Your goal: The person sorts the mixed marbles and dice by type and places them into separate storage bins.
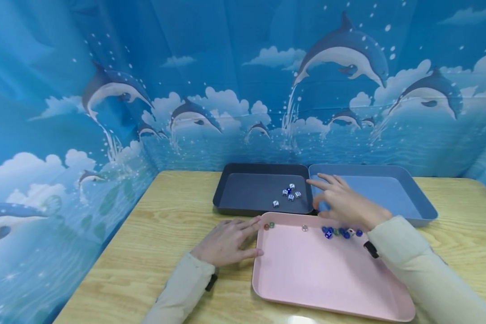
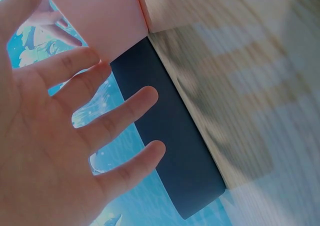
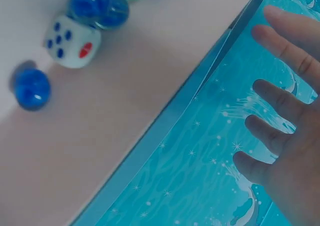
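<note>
The left hand (image 1: 228, 240) touches the left wall of the pink tray (image 1: 328, 279) with extended fingers; its palm shows bare in the left wrist view. The right hand (image 1: 346, 202), fingers spread and holding nothing, hovers over the inner side of the blue tray (image 1: 389, 198), close to the black tray (image 1: 243, 191). Along the pink tray's far side lie blue marbles (image 3: 32, 89), a white die (image 3: 73, 42) and a blue die (image 1: 328, 235). A clear marble (image 1: 305, 228) and a green marble (image 1: 272, 224) sit farther left.
Several white dice (image 1: 276, 204) and a small blue piece lie in the black tray. All three trays adjoin on a wooden table (image 1: 178, 207). A dolphin-print curtain (image 1: 235, 81) hangs behind and to the left.
</note>
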Action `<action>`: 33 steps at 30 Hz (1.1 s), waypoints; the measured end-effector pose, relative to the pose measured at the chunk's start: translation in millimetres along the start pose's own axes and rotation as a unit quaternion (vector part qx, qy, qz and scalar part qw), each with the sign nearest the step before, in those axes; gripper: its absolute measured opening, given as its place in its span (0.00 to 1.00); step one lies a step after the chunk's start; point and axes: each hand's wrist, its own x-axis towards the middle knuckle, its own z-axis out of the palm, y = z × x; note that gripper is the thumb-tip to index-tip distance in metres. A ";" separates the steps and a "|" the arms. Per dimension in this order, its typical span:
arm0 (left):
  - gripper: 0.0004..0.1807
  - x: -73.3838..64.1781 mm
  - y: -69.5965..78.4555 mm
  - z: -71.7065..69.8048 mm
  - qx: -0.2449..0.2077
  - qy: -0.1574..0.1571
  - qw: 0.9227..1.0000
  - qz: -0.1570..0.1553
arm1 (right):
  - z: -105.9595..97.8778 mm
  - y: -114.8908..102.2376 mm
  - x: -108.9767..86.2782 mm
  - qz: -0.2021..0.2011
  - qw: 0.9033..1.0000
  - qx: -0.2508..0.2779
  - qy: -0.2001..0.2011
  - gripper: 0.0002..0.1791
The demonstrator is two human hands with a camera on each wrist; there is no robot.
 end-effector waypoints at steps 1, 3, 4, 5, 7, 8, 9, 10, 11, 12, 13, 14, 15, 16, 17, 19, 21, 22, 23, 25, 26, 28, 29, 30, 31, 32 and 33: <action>0.41 0.0 0.0 0.1 0.000 0.000 1.000 0.001 | 0.9 -0.1 -1.7 -0.003 1.000 -0.004 0.003 0.07; 0.41 -0.3 -0.1 0.0 0.000 0.001 1.000 0.001 | 2.8 -0.2 -4.7 -0.009 1.000 -0.009 0.008 0.07; 0.41 -0.4 -0.2 -0.2 0.000 0.001 1.000 0.001 | 3.7 -0.1 -6.1 -0.012 1.000 -0.010 0.010 0.08; 0.41 -0.6 -0.2 -0.4 0.000 0.002 1.000 0.001 | 4.5 0.0 -7.5 -0.013 1.000 -0.010 0.011 0.09; 0.40 -0.8 -0.8 -0.6 0.001 0.005 1.000 0.002 | 6.0 0.3 -9.9 -0.018 1.000 -0.010 0.014 0.10; 0.40 -1.1 -0.9 -0.9 0.000 0.005 1.000 0.002 | 6.8 0.4 -11.1 -0.020 1.000 -0.009 0.015 0.09; 0.40 -1.3 -1.1 -1.1 -0.001 0.006 1.000 0.002 | 7.4 0.7 -12.5 -0.023 1.000 -0.009 0.016 0.09; 0.40 -1.5 -1.3 -1.2 -0.001 0.007 1.000 0.003 | 8.1 1.4 -13.8 -0.027 0.999 -0.008 0.017 0.08; 0.41 -1.6 -1.6 -1.1 -0.002 0.007 1.000 0.003 | 8.7 2.1 -15.4 -0.030 0.999 -0.006 0.019 0.08; 0.41 -1.7 -1.9 -1.0 -0.002 0.007 1.000 0.004 | 9.5 2.8 -16.9 -0.034 0.999 -0.005 0.021 0.08; 0.41 -1.9 -2.0 -1.1 -0.002 0.007 1.000 0.004 | 10.5 3.6 -18.5 -0.036 0.999 -0.003 0.022 0.07; 0.41 -2.1 -2.1 -1.0 -0.003 0.007 1.000 0.005 | 11.3 3.8 -20.1 -0.037 0.999 0.000 0.023 0.07; 0.41 -2.1 -2.3 -0.8 -0.002 0.008 1.000 0.005 | 12.2 4.1 -21.6 -0.039 0.999 0.003 0.025 0.08; 0.41 -2.1 -2.4 -0.5 -0.001 0.008 1.000 0.006 | 13.1 4.2 -23.3 -0.040 0.999 0.005 0.026 0.08; 0.41 -2.2 -2.4 -0.3 -0.001 0.008 1.000 0.006 | 13.8 3.9 -24.9 -0.038 0.999 0.008 0.025 0.10; 0.41 -2.3 -2.2 -0.2 -0.002 0.006 1.000 0.005 | 15.2 3.1 -27.8 -0.035 0.999 0.016 0.023 0.11; 0.41 -2.2 -1.8 -0.1 -0.002 0.002 1.000 0.002 | 15.9 2.4 -30.2 -0.030 0.999 0.026 0.017 0.12; 0.41 -2.1 -1.8 0.0 -0.003 0.001 1.000 0.002 | 16.6 2.9 -31.1 -0.030 0.999 0.030 0.014 0.12; 0.41 -2.1 -1.6 0.0 -0.004 -0.001 1.000 0.001 | 17.5 3.1 -31.8 -0.028 0.999 0.032 0.012 0.12; 0.41 -1.9 -1.5 -0.1 -0.005 -0.002 1.000 -0.001 | 19.5 3.4 -32.6 -0.030 0.999 0.031 0.011 0.11; 0.41 -1.7 -1.7 0.3 -0.005 -0.003 1.000 -0.002 | 20.4 3.3 -33.0 -0.030 0.999 0.030 0.010 0.12; 0.41 -1.5 -1.9 0.5 -0.006 -0.002 1.000 -0.002 | 22.4 3.2 -33.2 -0.033 0.999 0.022 0.008 0.12; 0.41 -1.4 -1.8 0.6 -0.006 -0.003 1.000 -0.003 | 23.1 2.7 -33.3 -0.033 0.999 0.019 0.005 0.13; 0.41 -1.1 -1.8 0.7 -0.006 -0.003 1.000 -0.003 | 23.8 2.5 -33.3 -0.035 0.999 0.015 0.003 0.14; 0.42 -1.0 -1.7 0.7 -0.006 -0.004 1.000 -0.003 | 24.5 2.4 -33.4 -0.034 0.999 0.011 0.000 0.14; 0.42 -0.8 -1.7 0.8 -0.006 -0.004 1.000 -0.004 | 25.1 2.2 -33.3 -0.034 0.999 0.007 -0.005 0.15; 0.42 -0.6 -1.6 0.6 -0.007 -0.004 1.000 -0.003 | 26.2 2.5 -33.2 -0.034 0.999 0.002 -0.007 0.15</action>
